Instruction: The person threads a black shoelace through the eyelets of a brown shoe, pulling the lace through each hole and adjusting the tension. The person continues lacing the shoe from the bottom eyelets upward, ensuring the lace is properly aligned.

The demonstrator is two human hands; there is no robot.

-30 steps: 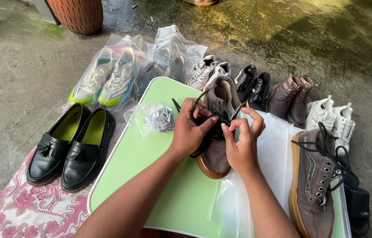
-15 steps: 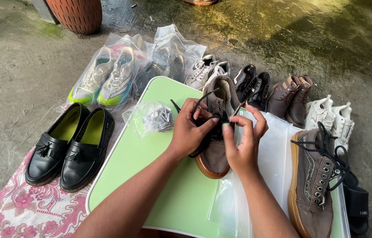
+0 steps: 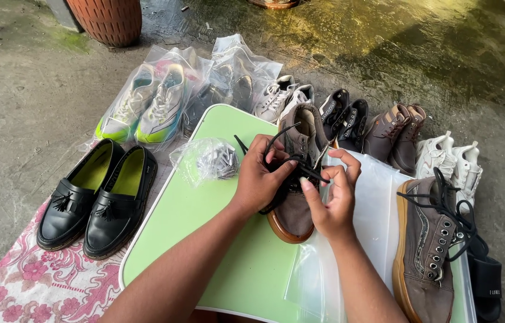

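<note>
A grey-brown sneaker (image 3: 298,206) with a gum sole lies toe toward me on a light green tray table (image 3: 204,233). My left hand (image 3: 259,179) grips its black lace (image 3: 276,139) over the eyelets, and a loop of lace sticks up above the fingers. My right hand (image 3: 336,197) pinches the other end of that lace just right of the shoe's tongue. The matching sneaker (image 3: 429,254) lies to the right, its black laces loose and spread.
A clear plastic bag (image 3: 372,209) lies under my right wrist. A small crumpled bag (image 3: 207,160) sits on the table's left. Black tassel loafers (image 3: 94,194) rest on a floral cloth (image 3: 31,287). Bagged sneakers (image 3: 151,101), black, brown and white pairs line the wet concrete.
Both hands stay on the sneaker's lace. My right hand has shifted slightly lower and its fingers have closed tighter on the lace end.
</note>
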